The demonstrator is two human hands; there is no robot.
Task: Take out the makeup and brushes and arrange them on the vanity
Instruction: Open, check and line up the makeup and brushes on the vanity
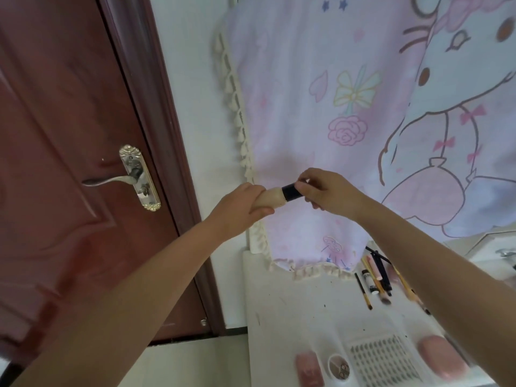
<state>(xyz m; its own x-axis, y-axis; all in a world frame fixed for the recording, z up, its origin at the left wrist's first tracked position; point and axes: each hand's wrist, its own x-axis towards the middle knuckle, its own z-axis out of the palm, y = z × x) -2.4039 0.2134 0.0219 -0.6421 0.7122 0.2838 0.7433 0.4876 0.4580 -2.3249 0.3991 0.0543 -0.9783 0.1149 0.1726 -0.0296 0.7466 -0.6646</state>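
A: Holding foundation bottle (275, 197) mid-air above vanity (301, 305); left hand (242, 208) wrapped round body, right hand (324, 191) pinching black cap (291, 191).

B: Risk: cap separating under twist, spilling onto brushes (375, 280) below.

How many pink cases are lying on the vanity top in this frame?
2: one pink case at the near left beside a small round container, another pink case at the near right, partly behind the right forearm. Others may be hidden.
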